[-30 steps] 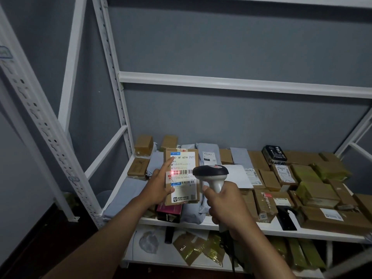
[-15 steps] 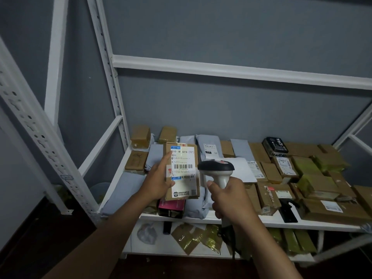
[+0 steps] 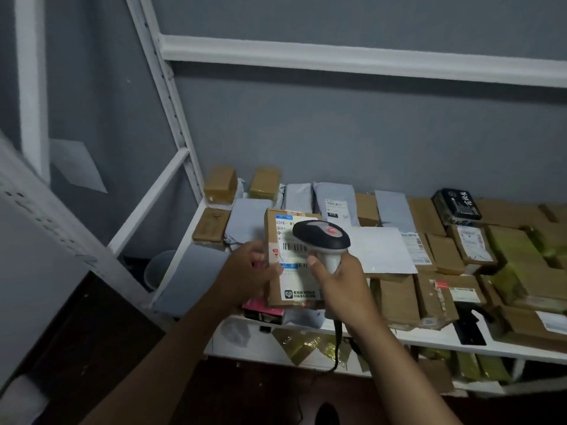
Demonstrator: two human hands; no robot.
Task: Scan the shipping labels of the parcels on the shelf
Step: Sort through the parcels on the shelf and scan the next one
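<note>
Nearest to you, your right hand [image 3: 340, 286] wraps its fingers round the pale handle of the barcode scanner [image 3: 322, 237], whose dark head sits in front of the upper part of the parcel's label. A black cable [image 3: 337, 348] hangs down from the handle. Just to the left, your left hand [image 3: 245, 274] grips the left edge of a brown cardboard parcel [image 3: 283, 262], holding it tilted up above the near left part of the shelf [image 3: 429, 338]. The white shipping label [image 3: 291, 271] faces you, its barcode partly hidden behind the scanner head. Under the parcel lies a pink box [image 3: 260, 308] at the shelf's front edge. Farther back and to the right, the shelf carries many more brown boxes, grey mailer bags [image 3: 336, 207] and a white envelope [image 3: 380, 250]. A black packet [image 3: 457, 205] rests near the far right. Behind everything stands a grey wall [image 3: 337, 127].
</note>
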